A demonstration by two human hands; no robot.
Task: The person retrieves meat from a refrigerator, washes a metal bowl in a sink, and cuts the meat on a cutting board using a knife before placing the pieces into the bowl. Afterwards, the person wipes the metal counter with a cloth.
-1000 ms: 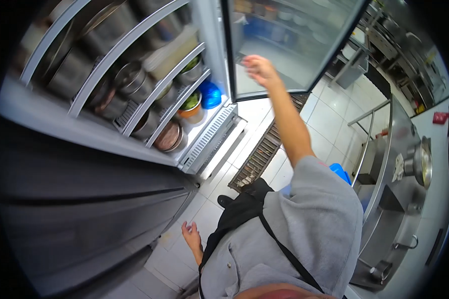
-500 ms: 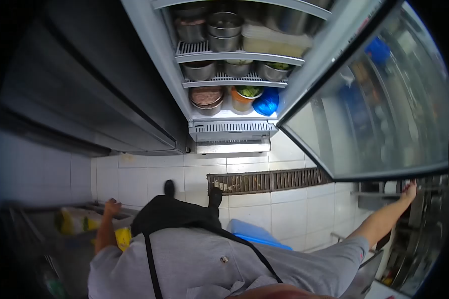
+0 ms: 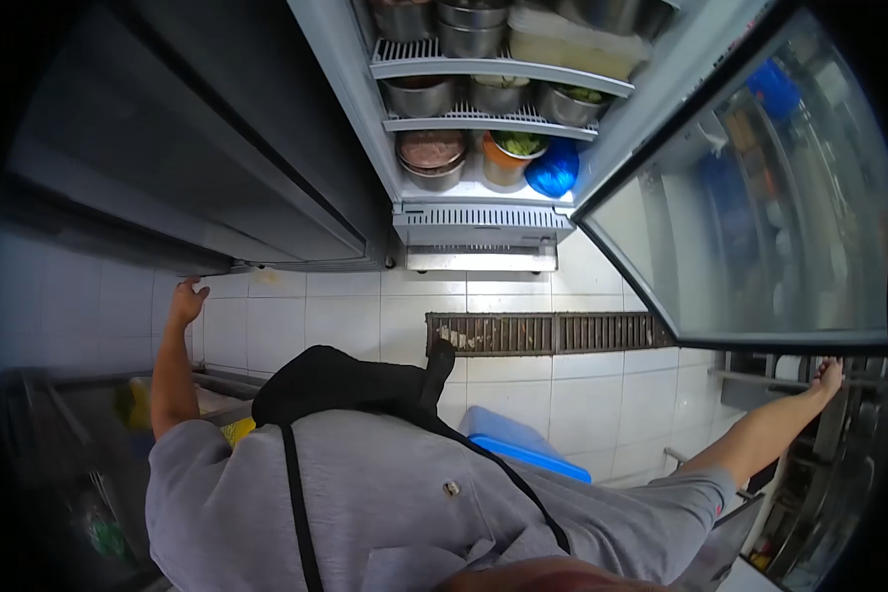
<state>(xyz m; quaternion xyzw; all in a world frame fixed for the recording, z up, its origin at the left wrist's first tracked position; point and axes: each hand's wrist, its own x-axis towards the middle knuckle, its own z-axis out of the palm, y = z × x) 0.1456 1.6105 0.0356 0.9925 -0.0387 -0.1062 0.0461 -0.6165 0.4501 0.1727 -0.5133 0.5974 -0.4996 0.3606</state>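
Nearest me, at the lower left of the frame, my left hand (image 3: 187, 298) has its fingers loosely spread, holding nothing that I can see, just beside the foot of the dark cabinet (image 3: 217, 148); whether they touch, I cannot tell. At the lower right, my right hand (image 3: 827, 377) is partly curled at the outer lower edge of the glass door (image 3: 760, 347), and I cannot tell if it grips or only rests there. The door stands wide open across the right of the frame. To handle it well, I judge that I should guide it by that outer edge, with light, even force, my fingers clear of the hinge side and my feet flat on the tiles by the floor grate (image 3: 503, 333). Counting from near to far, I have two hands, one blue plastic container (image 3: 523, 459) on the floor at lower centre and one grate in two sections. Beyond, at upper centre, is one open refrigerator (image 3: 483, 219). Its floor holds two stacked metal bowls (image 3: 432, 163) of something pinkish, one orange-sided tub (image 3: 503, 163) with greens, and one blue bag (image 3: 555, 168). The shelf above has three metal pots (image 3: 419, 97). The next shelf has at least three small metal containers (image 3: 472, 39), two stacked, beside one pale lidded box (image 3: 567, 47); the frame cuts off more.
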